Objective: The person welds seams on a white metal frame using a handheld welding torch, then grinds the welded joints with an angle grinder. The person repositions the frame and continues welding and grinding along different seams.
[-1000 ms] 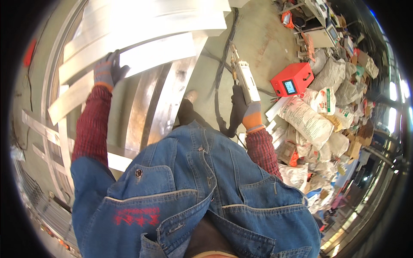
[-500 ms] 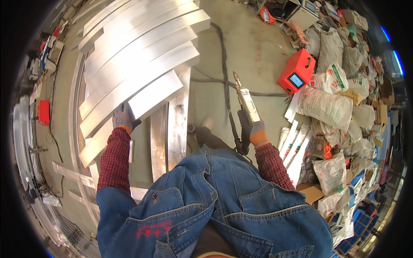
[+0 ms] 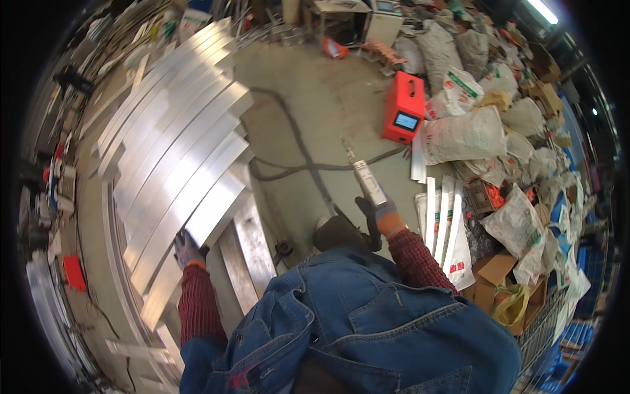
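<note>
Both hands wear grey work gloves with orange cuffs. My left hand (image 3: 191,252) grips the near end of a shiny rectangular metal bar (image 3: 220,206), the nearest of several lying side by side in a staggered row. Its fingertips are partly hidden at the bar's edge. My right hand (image 3: 387,218) is closed around a whitish welding gun (image 3: 369,181), whose narrow nozzle points forward and away from me. The gun is held above the floor, apart from the bars. A dark cable (image 3: 319,187) runs near it across the floor.
Duller metal beams (image 3: 253,240) lie under the row. A red box with a screen (image 3: 403,108) stands ahead right, beside heaped white sacks (image 3: 464,136). Metal strips (image 3: 441,226) and an open cardboard box (image 3: 493,273) are at the right. A small red case (image 3: 75,273) sits far left.
The view has turned and tilted, showing more of the far floor, and the red box appears further left. Each hand keeps its hold, the left on the bar, the right on the welding gun.
</note>
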Demonstrator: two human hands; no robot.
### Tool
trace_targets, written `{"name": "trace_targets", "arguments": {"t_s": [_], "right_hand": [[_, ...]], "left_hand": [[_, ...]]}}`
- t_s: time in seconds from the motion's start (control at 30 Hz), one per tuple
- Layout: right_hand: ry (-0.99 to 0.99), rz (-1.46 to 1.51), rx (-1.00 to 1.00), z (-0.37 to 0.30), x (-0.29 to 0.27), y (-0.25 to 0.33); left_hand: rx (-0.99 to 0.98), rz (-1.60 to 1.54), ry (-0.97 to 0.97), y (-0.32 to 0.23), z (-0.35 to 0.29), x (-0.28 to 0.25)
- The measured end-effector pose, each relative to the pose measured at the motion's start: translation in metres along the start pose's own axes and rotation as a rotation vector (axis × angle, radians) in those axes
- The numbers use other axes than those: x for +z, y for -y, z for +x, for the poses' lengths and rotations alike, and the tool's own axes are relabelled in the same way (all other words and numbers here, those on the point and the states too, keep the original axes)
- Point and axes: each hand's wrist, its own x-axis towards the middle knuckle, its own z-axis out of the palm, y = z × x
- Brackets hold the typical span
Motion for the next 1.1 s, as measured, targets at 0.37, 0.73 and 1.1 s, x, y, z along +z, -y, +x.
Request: {"name": "trace_targets", "arguments": {"t_s": [0.37, 0.73, 1.1], "right_hand": [[0.002, -0.203, 0.124, 0.029, -0.045, 0.031], [-0.119, -0.091, 0.262, 0.129, -0.159, 0.099], [-0.149, -0.018, -0.238, 0.228, -0.228, 0.187]], "left_hand": [[-0.043, -0.018, 0.252, 0.006, 0.019, -0.001], [0.952, -0.662, 0.013, -0.283, 0.08, 0.17], [1.116, -0.679, 0.845, -0.645, 0.058, -0.042]]}}
